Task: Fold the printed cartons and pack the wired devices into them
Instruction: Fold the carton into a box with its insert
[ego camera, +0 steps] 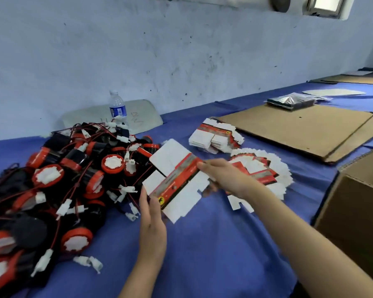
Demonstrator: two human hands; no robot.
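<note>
You are holding the flat carton (177,179) above the counter (202,244), its long axis running near-left to far-right, left hand (152,214) pinching the near end, right hand (226,175) pinching the far end, the wired devices (73,179) lying nearer your left hand.

Left hand (152,214) and right hand (222,175) hold one carton (177,179) (unfolded).

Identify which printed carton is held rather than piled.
The flat carton held by left hand and right hand; the others lie in a stacked pile and a fanned pile.
</note>
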